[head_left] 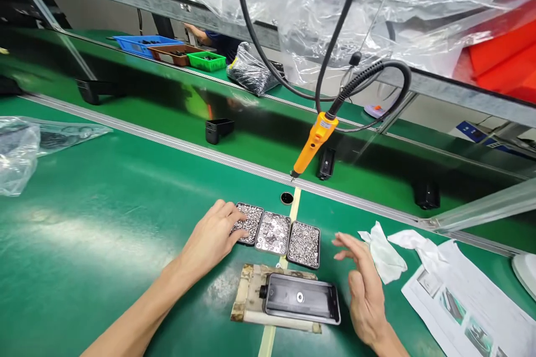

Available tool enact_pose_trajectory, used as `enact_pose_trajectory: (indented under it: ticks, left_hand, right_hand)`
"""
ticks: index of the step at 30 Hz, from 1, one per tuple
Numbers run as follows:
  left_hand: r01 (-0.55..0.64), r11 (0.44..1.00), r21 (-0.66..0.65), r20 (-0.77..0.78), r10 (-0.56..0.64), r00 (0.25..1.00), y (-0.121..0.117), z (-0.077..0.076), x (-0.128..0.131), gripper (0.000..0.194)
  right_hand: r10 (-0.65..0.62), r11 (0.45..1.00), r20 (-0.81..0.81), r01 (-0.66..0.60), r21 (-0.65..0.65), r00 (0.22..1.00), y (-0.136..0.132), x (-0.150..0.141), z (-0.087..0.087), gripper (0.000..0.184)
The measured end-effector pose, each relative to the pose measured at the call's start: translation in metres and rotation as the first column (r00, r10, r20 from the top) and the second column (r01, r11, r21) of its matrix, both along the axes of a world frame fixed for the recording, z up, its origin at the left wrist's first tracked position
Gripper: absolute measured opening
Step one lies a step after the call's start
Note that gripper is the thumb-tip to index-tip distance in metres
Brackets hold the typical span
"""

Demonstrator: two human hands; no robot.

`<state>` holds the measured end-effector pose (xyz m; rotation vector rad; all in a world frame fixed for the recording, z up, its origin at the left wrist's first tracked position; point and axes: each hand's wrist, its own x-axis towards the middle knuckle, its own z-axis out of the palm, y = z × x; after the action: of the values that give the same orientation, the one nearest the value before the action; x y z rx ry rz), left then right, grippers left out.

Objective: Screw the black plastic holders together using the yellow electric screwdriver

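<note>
Black and shiny, the long case [285, 304] lies at the bottom middle of the frame, hollow side up, so you can see right inside it. One small ring [300, 297] sits near its middle. A worn block [247, 304] under it seems to be there to lift it and keep it from sliding about.

Your right hand [363, 290] is just beside the case, lower right of the frame. Its fingers are loosely curled and apart, and it holds nothing. Your left hand [213, 231] reaches to the left tray [260, 223], with fingertips in the little metal bits. I can't tell if they have pinched one. The middle tray [270, 253] and right tray [319, 245] are next to it, lined up just past the case, likely so you needn't stretch.

To the right are white cloths [386, 254] and a paper with pictures [489, 301], off to the side, maybe to leave your hands room.

Further up, a yellow screwdriver [313, 142] hangs tip down from above, probably so it is easy to grab. Behind it, black parts [219, 130] sit on a green belt [167, 111]. Far away, upper left, are blue, brown and green bins, near someone else's arm [201, 34].
</note>
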<state>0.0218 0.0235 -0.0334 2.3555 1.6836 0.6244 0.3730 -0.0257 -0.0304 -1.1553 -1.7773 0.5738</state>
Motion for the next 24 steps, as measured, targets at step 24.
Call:
enact_pose_trajectory:
  ticks: [24]
  left_hand:
    - [-0.073, 0.996, -0.060, 0.539, 0.093, 0.837, -0.004, -0.010, 0.017, 0.030]
  right_hand:
    - [0.004, 0.992, -0.388, -0.053, -0.115, 0.922, 0.123, -0.094, 0.092, 0.040]
